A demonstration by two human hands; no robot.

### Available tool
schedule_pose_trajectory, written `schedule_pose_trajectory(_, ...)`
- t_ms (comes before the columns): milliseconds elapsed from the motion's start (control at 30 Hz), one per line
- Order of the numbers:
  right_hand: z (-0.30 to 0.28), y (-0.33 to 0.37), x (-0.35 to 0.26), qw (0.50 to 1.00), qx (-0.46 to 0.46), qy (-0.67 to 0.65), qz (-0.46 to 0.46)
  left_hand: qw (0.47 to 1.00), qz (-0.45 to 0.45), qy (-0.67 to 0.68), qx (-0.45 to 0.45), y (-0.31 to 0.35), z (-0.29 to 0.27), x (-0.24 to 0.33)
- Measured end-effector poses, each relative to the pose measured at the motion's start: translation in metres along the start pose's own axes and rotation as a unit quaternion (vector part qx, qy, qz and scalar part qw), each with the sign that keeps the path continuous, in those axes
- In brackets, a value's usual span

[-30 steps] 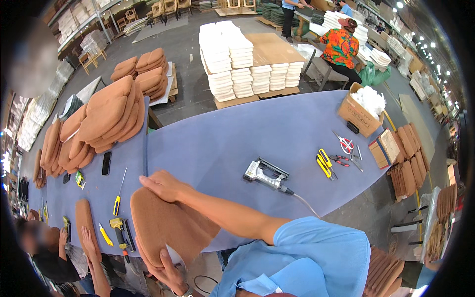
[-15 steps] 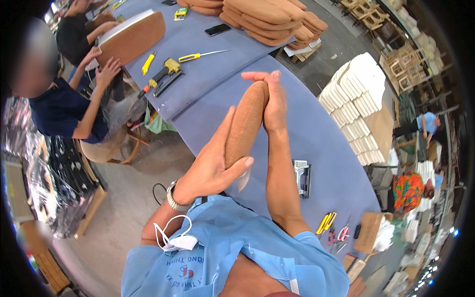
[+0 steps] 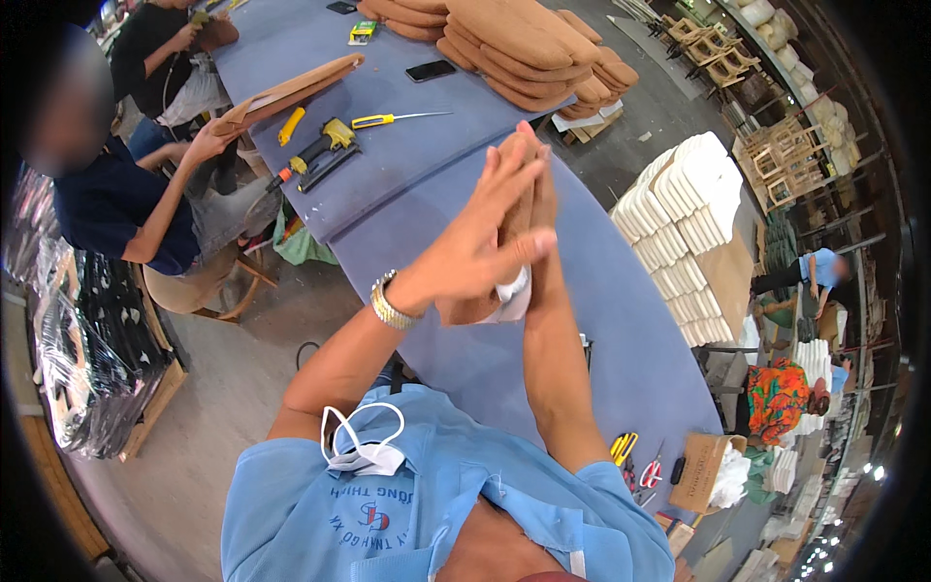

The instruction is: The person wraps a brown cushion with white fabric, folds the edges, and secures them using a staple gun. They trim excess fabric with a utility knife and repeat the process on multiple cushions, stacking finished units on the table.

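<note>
A brown fabric-covered cushion pad stands on edge between my two palms above the blue-grey table. Its lower end shows a loose white flap. My left hand presses along its near side, fingers long and thumb reaching over toward the right wrist. On the opposite side my right hand lies along the pad, partly hidden behind the left. The fingertips of both hands meet at the top. Most of the pad is covered by my hands.
Ahead lie a staple gun, a yellow cutter, a yellow-handled awl and a phone. Brown pads are piled at the far edge, white pads beyond the right edge. A co-worker holds a brown panel.
My left hand has slid up and right over the pad, covering most of it; the fingertips now meet. The co-worker's panel has tipped nearly flat. The silver stapler is mostly hidden behind my right arm.
</note>
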State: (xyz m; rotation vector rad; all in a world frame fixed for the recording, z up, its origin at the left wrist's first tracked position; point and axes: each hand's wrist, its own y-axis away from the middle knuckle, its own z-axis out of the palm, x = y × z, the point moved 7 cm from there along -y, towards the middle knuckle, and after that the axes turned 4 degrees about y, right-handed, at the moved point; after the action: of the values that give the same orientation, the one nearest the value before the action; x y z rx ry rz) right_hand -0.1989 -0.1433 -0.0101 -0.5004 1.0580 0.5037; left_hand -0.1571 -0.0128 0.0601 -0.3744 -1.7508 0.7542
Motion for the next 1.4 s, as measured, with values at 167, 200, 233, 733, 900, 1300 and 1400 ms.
schedule_pose_trajectory(167, 0.002, 0.034, 0.076, 0.998, -0.014, 0.051, -0.019, 0.970, -0.236, 0.001, 0.056, -0.028, -0.061, -0.035)
schedule_pose_trajectory(200, 0.000, 0.049, 0.090, 0.999, -0.001, 0.046, 0.003, 0.962, -0.263, -0.005, 0.067, -0.027, -0.072, -0.038)
schedule_pose_trajectory(233, -0.010, 0.062, 0.109, 0.999, 0.003, 0.046, 0.024, 0.959, -0.274, 0.002, 0.078, -0.021, -0.083, -0.039)
schedule_pose_trajectory(733, -0.175, 0.180, 0.216, 0.901, 0.281, 0.303, 0.129, 0.793, -0.397, 0.184, 0.425, 0.129, -0.170, -0.057)
schedule_pose_trajectory(900, -0.063, 0.172, 0.092, 0.950, 0.132, 0.277, -0.057, 0.698, -0.434, 0.239, 0.516, 0.217, -0.192, -0.078)
schedule_pose_trajectory(1300, 0.097, 0.143, 0.060, 0.901, -0.149, 0.389, -0.122, 0.694, -0.421, 0.346, 0.470, 0.246, -0.119, -0.068)
schedule_pose_trajectory(1400, 0.087, 0.149, 0.039, 0.889, -0.147, 0.393, -0.180, 0.680, -0.401, 0.418, 0.449, 0.253, -0.092, -0.086)
